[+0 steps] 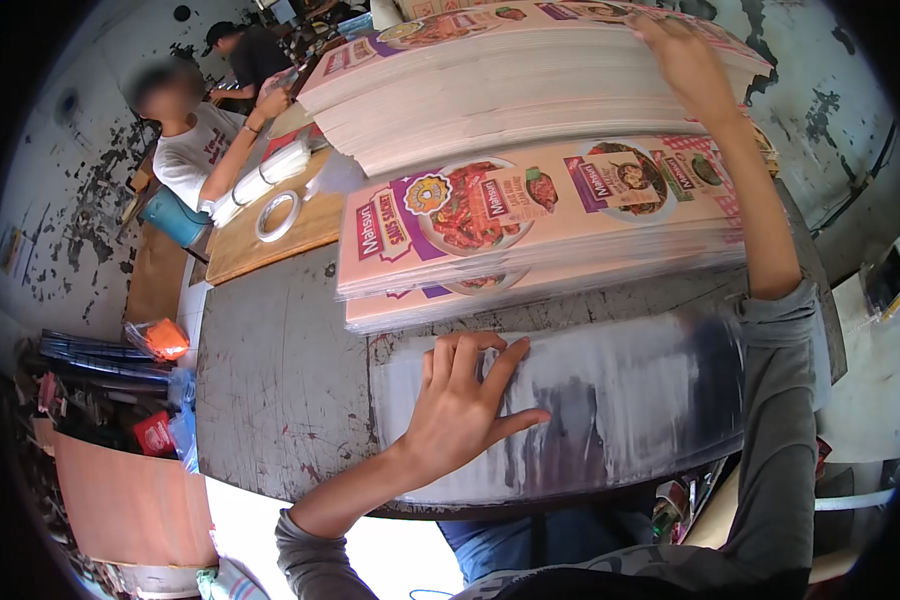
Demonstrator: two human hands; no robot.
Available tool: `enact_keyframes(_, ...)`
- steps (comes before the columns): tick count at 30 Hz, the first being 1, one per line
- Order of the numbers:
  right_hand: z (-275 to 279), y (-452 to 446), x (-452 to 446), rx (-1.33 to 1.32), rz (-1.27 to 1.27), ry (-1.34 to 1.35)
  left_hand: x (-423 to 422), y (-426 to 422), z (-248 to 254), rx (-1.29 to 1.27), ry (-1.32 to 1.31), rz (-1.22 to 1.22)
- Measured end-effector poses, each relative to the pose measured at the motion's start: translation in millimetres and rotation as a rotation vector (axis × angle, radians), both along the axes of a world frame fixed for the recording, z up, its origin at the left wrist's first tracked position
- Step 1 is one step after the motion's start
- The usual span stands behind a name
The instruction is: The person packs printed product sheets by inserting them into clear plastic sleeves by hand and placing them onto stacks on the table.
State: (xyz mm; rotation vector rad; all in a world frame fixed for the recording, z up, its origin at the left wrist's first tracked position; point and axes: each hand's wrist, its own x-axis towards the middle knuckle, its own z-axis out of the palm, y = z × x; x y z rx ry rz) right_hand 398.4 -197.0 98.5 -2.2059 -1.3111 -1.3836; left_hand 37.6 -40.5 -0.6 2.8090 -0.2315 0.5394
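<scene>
My left hand (467, 395) rests on a stack of clear plastic sleeves (610, 410) at the table's near edge, thumb and fingers apart, nothing in it. My right hand (675, 60) reaches far forward to the top of a tall stack of printed sheets (530, 80), its fingers at the top sheet near the right end; whether they grip it cannot be made out. Between the two lies a lower pile of printed food packaging in plastic (540, 210), with pictures of dishes and red labels.
The grey table (270, 370) is scratched. At the left, a wooden board (260, 255) bears a tape roll (277, 216) and rolled plastic (270, 175). A seated co-worker (185, 150) and another person (250, 60) are beyond. A blue bucket (175, 217) stands beside the board.
</scene>
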Motion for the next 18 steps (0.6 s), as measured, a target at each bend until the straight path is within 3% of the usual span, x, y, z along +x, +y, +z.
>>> enact_keyframes(10, 2, 2, -37, 0.034, -0.039, -0.148, -4, -1, -4, 0.040, 0.035, -0.023)
enact_keyframes(12, 10, 0, -52, -0.062, -0.059, 0.154, -3, -1, -2, 0.059, 0.034, -0.024)
enact_keyframes(13, 11, -1, -52, -0.062, -0.064, 0.155, -1, -1, -2, 0.104, 0.009, 0.022)
enact_keyframes(18, 1, 3, -31, -0.027, -0.027, -0.067, -1, -1, -6, 0.123, -0.003, 0.068)
